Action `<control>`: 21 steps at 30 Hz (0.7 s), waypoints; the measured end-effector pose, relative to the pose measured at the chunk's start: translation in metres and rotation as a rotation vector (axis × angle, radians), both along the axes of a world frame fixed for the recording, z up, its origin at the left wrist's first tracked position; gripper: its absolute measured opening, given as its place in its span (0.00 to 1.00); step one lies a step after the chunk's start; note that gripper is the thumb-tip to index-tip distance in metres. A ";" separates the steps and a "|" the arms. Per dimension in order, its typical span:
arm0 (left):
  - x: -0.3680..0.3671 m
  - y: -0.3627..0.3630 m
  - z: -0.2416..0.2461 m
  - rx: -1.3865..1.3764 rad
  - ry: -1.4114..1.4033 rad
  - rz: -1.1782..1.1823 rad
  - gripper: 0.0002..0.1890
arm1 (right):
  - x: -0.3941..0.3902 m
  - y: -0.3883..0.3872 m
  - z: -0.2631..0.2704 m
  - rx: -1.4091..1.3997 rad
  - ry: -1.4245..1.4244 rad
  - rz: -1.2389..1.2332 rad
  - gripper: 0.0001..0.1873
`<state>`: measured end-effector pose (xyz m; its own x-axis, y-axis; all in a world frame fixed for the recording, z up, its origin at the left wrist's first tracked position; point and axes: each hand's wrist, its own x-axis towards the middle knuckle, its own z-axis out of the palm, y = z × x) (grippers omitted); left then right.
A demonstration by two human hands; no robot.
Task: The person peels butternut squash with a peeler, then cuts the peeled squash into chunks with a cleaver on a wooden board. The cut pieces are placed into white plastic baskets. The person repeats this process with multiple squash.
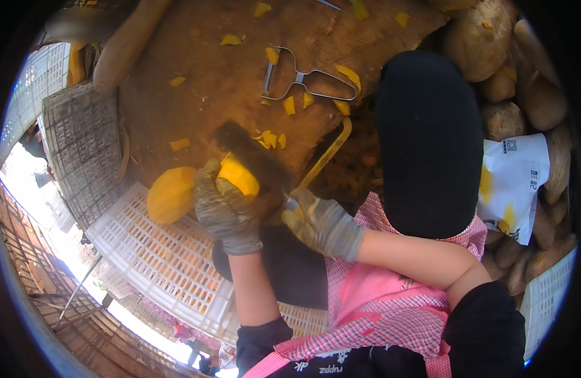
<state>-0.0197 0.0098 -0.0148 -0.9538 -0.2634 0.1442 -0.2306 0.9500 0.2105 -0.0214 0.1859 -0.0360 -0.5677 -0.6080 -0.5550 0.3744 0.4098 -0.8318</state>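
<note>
My left hand [226, 208], in a grey knit glove, grips a peeled yellow squash [171, 194]. Its rounded end sticks out to the left, and bright flesh shows past my fingers on the right. My gloved right hand [321, 222] is closed around the handle of a cleaver [255, 153]. The broad dark blade, blurred, lies right beside the bright end of the squash; whether it touches is hard to tell. Small yellow squash chips [270, 139] lie near the blade on the brown board [200, 108]. Farther off on the board rests a wire-framed metal peeler [300, 78].
A white slatted plastic crate [151, 255] with yellow pieces inside stands at lower left. Unpeeled squashes [503, 120] are piled on the right, with a stained white bag [514, 184] bearing writing. One long squash [125, 49] lies at upper left. My black-clad knee [429, 141] borders the board.
</note>
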 end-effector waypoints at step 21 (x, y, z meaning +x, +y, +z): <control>0.022 -0.025 -0.016 -0.165 -0.176 0.094 0.18 | -0.009 0.012 0.019 -0.284 0.095 0.083 0.23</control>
